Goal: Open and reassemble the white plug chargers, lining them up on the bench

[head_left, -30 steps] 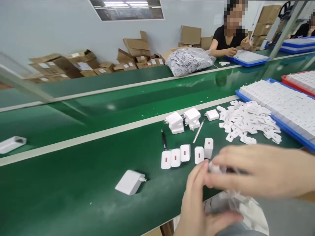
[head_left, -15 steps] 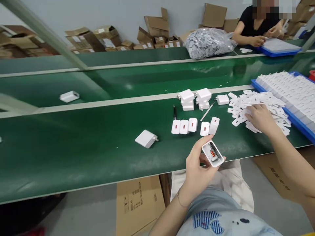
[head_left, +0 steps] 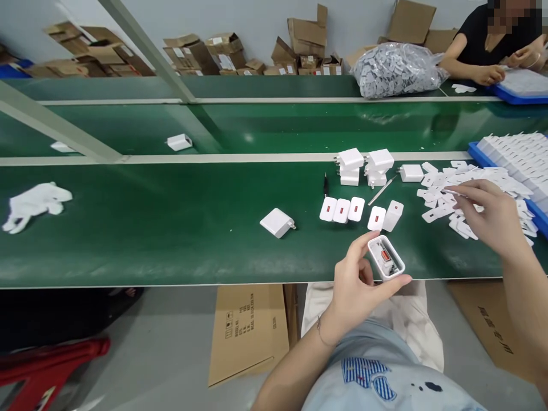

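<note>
My left hand (head_left: 357, 279) is closed around a white charger housing (head_left: 386, 260) at the bench's front edge. Its open end faces up, showing a red-orange USB port and parts inside. My right hand (head_left: 492, 214) pinches a small white cover plate (head_left: 450, 191) by its end, just over a spread pile of white cover plates (head_left: 440, 212). Beyond the left hand stand several capped chargers (head_left: 341, 211) with red ports, two of them (head_left: 385, 217) nearest the held housing. Stacked chargers (head_left: 350, 160) with metal prongs lie behind them.
A tweezer-like tool (head_left: 382, 191) and black pen-like tool (head_left: 325, 185) lie among the chargers. One charger (head_left: 277, 222) rests apart to the left, near a white glove (head_left: 38, 204). A blue tray (head_left: 540, 216) holds white housings at right. A co-worker (head_left: 479, 48) sits across the belt.
My right hand has lifted from the pile with a cover plate between its fingers. My left hand still holds the housing. The view has turned left.
</note>
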Motion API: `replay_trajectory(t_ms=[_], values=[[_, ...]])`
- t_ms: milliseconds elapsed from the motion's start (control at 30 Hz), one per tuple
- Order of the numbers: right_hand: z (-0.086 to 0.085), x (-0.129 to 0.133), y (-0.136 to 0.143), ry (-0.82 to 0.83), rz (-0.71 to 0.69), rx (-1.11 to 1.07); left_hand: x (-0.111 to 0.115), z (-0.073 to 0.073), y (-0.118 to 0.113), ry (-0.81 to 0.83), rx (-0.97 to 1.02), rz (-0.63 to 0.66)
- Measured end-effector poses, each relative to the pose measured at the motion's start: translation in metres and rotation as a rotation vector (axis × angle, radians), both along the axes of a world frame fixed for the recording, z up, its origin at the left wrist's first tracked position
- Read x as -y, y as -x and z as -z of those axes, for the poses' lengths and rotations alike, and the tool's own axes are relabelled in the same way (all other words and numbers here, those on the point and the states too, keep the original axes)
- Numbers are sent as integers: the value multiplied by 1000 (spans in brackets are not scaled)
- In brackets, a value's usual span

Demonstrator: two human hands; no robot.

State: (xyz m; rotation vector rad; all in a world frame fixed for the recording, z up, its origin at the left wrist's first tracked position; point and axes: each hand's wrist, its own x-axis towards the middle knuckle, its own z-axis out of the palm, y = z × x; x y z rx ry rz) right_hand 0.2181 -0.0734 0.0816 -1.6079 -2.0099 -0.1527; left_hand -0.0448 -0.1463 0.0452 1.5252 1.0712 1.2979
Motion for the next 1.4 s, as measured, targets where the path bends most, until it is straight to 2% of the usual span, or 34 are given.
replay_trajectory(t_ms=[67, 133, 233, 300, 400, 533, 667, 767, 900, 1000, 1133, 1200, 1300, 1400], values=[[-10, 28, 21, -61, -140, -38, -2, -1, -1, -202, -196, -148], [-13, 54, 42, -109, -216, -41, -4, -1, -3, -431, -344, -274], [-7, 82, 70, -108, -354, -75, -7, 1, -5, -623, -387, -320], [0, 90, 83, -106, -429, -123, -8, 4, -6, -632, -380, -294], [6, 90, 96, -107, -466, -190, -6, 8, -6, -610, -395, -264], [4, 86, 104, -85, -498, -221, -3, 9, -6, -572, -376, -276], [-1, 86, 108, 72, -596, -227, -2, 9, -6, -533, -276, -274], [-3, 89, 112, 125, -634, -238, -6, 12, -4, -643, -201, -287], [-4, 96, 112, 195, -653, -298, -14, 14, -3, -819, -219, -278], [-4, 98, 108, 375, -628, -517, -17, 14, -2, -869, -287, -292], [1, 93, 103, 599, -472, -982, -16, 11, -1, -949, -406, -398], [6, 88, 100, 728, -489, -1132, -15, 9, -2, -982, -429, -437], [12, 82, 100, 878, -607, -1254, -16, 10, -3, -1027, -425, -420], [16, 81, 105, 892, -546, -1401, -19, 14, -6, -1086, -440, -418]])
